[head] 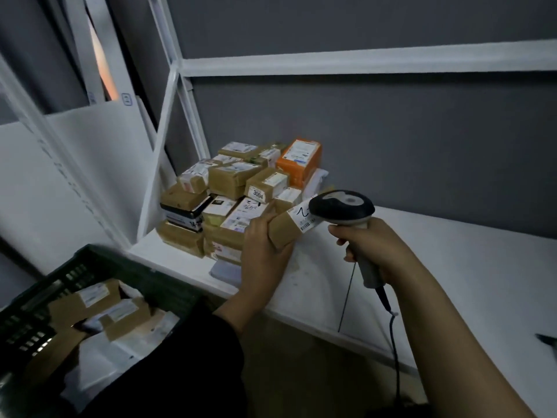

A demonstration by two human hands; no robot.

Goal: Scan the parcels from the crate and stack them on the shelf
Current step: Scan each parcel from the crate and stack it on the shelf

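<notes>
Over the front edge of the shelf [437, 251], left hand [262, 245] gripped a small parcel [284, 230], label tilted up at the scanner [342, 206] so the barcode faced it. Right hand [372, 247] was wrapped round the scanner's handle; trigger finger probably on it, hard to tell. Stacked parcels [229, 188] sat just behind.

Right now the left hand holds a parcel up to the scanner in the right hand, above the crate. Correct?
Not quite. In the head view the left hand holds the parcel up to the scanner in the right hand above the shelf, not the crate, which sits lower, to the left.
</notes>
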